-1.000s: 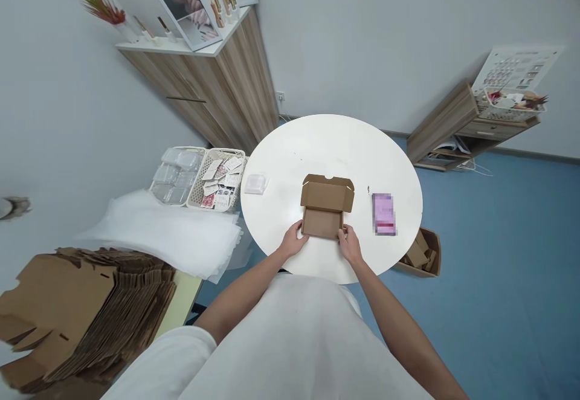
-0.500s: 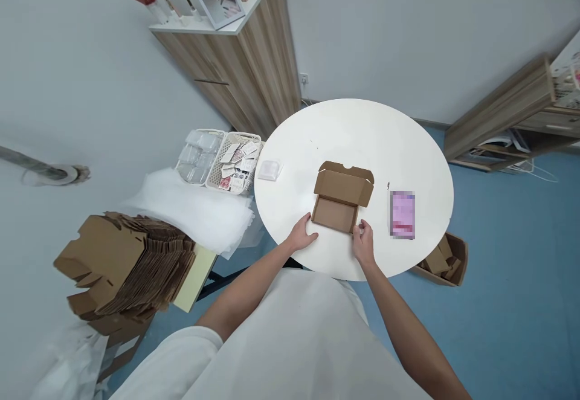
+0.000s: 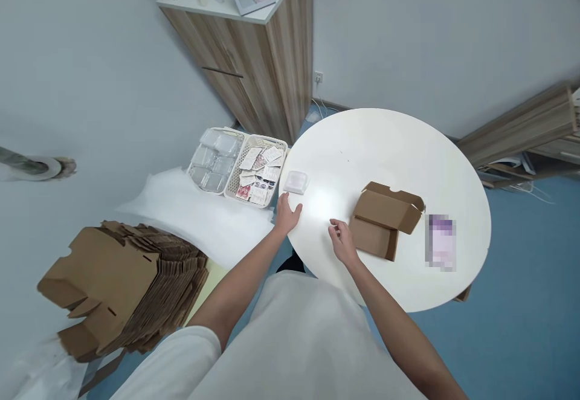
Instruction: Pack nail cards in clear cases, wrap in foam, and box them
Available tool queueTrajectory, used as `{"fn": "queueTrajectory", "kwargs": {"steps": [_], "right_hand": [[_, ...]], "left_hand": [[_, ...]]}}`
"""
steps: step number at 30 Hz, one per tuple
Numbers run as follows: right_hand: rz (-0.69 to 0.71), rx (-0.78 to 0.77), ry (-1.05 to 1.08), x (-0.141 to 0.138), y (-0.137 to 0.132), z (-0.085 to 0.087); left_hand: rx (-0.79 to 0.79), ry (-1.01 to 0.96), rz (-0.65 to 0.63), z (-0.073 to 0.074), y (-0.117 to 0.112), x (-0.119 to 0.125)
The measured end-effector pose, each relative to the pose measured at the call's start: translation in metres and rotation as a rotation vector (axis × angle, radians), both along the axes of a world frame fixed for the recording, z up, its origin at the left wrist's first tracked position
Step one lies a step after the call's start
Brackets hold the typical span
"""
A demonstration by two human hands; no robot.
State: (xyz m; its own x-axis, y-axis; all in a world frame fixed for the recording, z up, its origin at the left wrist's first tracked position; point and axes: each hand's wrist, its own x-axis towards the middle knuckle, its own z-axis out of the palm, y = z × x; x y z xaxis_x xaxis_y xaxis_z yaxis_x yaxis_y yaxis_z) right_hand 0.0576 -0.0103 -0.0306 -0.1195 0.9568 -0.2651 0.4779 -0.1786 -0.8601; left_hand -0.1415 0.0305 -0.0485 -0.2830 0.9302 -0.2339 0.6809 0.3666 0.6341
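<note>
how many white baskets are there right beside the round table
2, side by side just left of the round table: the farther basket holds clear plastic packs, the nearer basket printed cards. Both show clearly; any hidden lower down can't be ruled out.

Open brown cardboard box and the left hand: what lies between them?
In the head view, the right hand lies between the left hand and box, over the round white table.

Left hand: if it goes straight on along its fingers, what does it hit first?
Likely the clear plastic case on the white table, just ahead of the left hand. Whether they already touch is unclear.
</note>
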Motion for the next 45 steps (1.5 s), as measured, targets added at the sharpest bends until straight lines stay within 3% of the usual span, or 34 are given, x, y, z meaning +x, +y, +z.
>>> {"fn": "queueTrajectory", "kwargs": {"steps": [4, 8, 14, 17, 21, 29, 31, 34, 37, 40, 45], "right_hand": [[-0.124, -0.186, 0.044, -0.051, 0.049, -0.012], [-0.202, -0.329, 0.065, -0.075, 0.088, -0.023], [-0.227, -0.313, 0.073, -0.095, 0.118, -0.033], [-0.198, -0.265, 0.09, -0.101, 0.12, -0.039], [-0.297, -0.315, 0.136, -0.099, 0.111, -0.044], [-0.341, -0.304, 0.385, -0.072, 0.074, -0.026], [-0.334, -0.288, 0.416, -0.063, 0.063, -0.019], [-0.327, -0.255, 0.45, -0.043, 0.044, -0.009], [-0.341, -0.205, 0.47, -0.013, 0.023, -0.001], [-0.383, -0.15, 0.446, 0.024, 0.001, 0.005], [-0.443, -0.081, 0.33, 0.088, -0.024, 0.004]], "left_hand": [[-0.019, -0.089, -0.04, -0.008, 0.043, -0.024], [-0.155, -0.183, 0.014, -0.016, 0.066, -0.028], [-0.144, -0.265, -0.009, -0.02, 0.069, -0.025], [-0.111, -0.375, 0.01, -0.022, 0.067, -0.024], [-0.125, -0.586, 0.124, -0.025, 0.062, -0.026], [-0.268, -1.004, 0.397, -0.021, 0.036, -0.018], [-0.311, -1.16, 0.392, -0.016, 0.029, -0.015], [-0.345, -1.314, 0.269, -0.006, 0.016, -0.004], [-0.332, -1.259, 0.128, 0.006, 0.0, 0.019], [-0.281, -1.051, 0.04, 0.016, -0.016, 0.056], [-0.143, -0.8, -0.15, 0.02, -0.033, 0.123]]}}
